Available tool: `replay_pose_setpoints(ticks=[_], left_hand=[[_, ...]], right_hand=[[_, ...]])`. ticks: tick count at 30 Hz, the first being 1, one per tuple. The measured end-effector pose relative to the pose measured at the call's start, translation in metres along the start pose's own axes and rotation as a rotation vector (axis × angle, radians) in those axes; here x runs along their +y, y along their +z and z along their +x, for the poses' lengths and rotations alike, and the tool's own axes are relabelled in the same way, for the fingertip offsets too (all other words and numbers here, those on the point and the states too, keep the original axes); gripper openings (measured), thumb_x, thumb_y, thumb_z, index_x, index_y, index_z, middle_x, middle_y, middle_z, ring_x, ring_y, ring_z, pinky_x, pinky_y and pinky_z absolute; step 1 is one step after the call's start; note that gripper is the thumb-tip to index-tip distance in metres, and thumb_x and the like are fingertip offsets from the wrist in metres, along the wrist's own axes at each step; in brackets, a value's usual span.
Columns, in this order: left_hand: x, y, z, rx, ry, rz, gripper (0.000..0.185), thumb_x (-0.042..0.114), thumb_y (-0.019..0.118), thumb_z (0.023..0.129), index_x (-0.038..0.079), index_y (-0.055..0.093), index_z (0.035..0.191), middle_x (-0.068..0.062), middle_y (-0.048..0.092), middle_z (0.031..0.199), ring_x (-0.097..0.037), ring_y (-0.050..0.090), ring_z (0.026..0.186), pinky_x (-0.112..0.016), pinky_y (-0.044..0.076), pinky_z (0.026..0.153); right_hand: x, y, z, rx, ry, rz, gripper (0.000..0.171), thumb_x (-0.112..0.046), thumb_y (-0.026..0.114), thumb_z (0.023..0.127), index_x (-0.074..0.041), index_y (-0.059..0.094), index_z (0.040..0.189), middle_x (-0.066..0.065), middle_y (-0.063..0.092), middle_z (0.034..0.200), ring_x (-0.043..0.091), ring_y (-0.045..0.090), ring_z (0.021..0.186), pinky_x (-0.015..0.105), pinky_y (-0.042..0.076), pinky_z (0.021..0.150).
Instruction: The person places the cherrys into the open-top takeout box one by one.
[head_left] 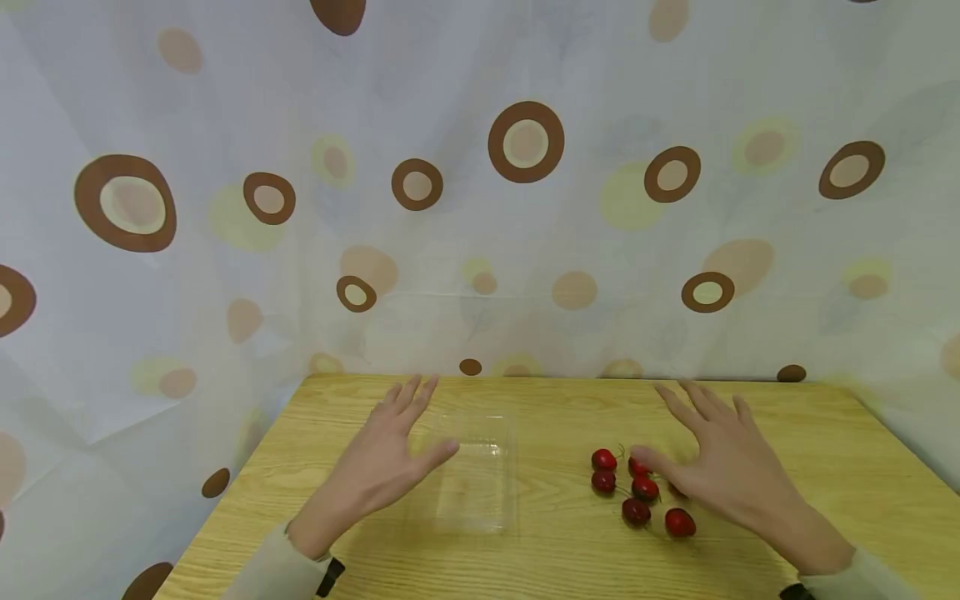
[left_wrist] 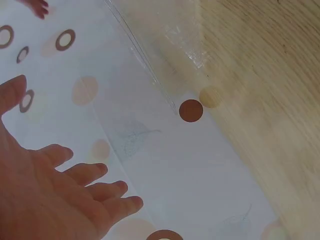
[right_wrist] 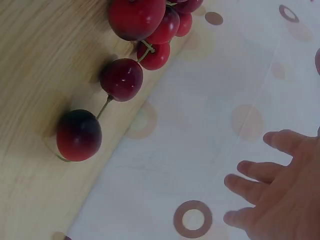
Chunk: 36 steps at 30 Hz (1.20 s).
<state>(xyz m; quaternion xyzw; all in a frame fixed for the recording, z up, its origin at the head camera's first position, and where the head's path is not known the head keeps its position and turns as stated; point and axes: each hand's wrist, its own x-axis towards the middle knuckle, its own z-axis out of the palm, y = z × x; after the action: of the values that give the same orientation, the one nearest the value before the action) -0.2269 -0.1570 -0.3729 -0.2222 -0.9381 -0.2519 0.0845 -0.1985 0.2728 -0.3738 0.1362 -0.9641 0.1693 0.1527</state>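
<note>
My left hand hovers with spread fingers at the left edge of a clear plastic box, overlapping it in the head view. Nothing is in its grasp; the left wrist view shows the same hand with fingers extended, the box's clear wall beyond. Over the right side of the table, my right hand is held up, fingers apart and empty. Several dark red cherries, some with green stems, lie just left of and below it, and it partly hides some. In the right wrist view, cherries sit off its fingertips.
A light wood table carries the box and the cherries. Behind it and along the sides hangs a white cloth printed with brown rings and pale dots. The table's back edge meets this cloth.
</note>
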Motion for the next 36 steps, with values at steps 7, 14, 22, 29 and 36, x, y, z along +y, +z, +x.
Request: replay_pose_setpoints(ticks=[7,14,22,29,36], left_hand=[[-0.01,0.002,-0.012,-0.111,-0.087,-0.228,0.104,0.066,0.069,0.094,0.028,0.011,0.171,-0.005,0.02,0.173,-0.038,0.025,0.156,-0.065,0.027,0.122],[-0.022,0.007,-0.023,-0.208,-0.113,-0.32,0.114,0.056,0.081,0.089,0.018,0.012,0.171,-0.015,0.027,0.17,-0.045,0.032,0.151,-0.067,0.034,0.117],[-0.033,0.014,-0.032,-0.299,-0.06,-0.414,0.108,0.043,0.081,0.093,0.009,0.013,0.17,-0.023,0.025,0.169,-0.048,0.033,0.15,-0.066,0.034,0.117],[-0.041,0.02,-0.035,-0.37,-0.042,-0.519,0.105,0.036,0.079,0.097,0.003,0.01,0.169,-0.024,0.017,0.172,-0.047,0.025,0.154,-0.061,0.032,0.12],[-0.042,0.024,-0.037,-0.413,-0.034,-0.592,0.103,0.031,0.077,0.099,-0.006,0.008,0.166,-0.029,0.014,0.17,-0.047,0.018,0.155,-0.061,0.026,0.122]], right_hand=[[0.019,-0.004,-0.006,-0.067,0.018,0.255,0.082,-0.043,0.071,0.101,-0.01,0.033,0.167,0.034,0.031,0.163,0.066,0.027,0.143,0.086,0.025,0.103],[0.04,-0.007,-0.016,-0.136,0.073,0.405,0.076,-0.033,0.067,0.105,-0.017,0.028,0.169,0.029,0.028,0.167,0.064,0.029,0.144,0.084,0.034,0.095],[0.069,-0.005,-0.024,-0.109,-0.019,0.444,0.072,-0.017,0.07,0.104,-0.019,0.036,0.167,0.004,0.053,0.154,0.014,0.053,0.136,0.03,0.049,0.104],[0.106,-0.006,-0.034,-0.105,-0.082,0.453,0.054,-0.008,0.073,0.1,-0.01,0.058,0.152,-0.03,0.057,0.137,-0.001,0.061,0.112,0.025,0.055,0.081],[0.144,-0.002,-0.042,-0.197,-0.106,0.468,0.04,-0.004,0.074,0.098,-0.008,0.069,0.137,-0.026,0.062,0.128,0.008,0.06,0.098,0.029,0.054,0.066]])
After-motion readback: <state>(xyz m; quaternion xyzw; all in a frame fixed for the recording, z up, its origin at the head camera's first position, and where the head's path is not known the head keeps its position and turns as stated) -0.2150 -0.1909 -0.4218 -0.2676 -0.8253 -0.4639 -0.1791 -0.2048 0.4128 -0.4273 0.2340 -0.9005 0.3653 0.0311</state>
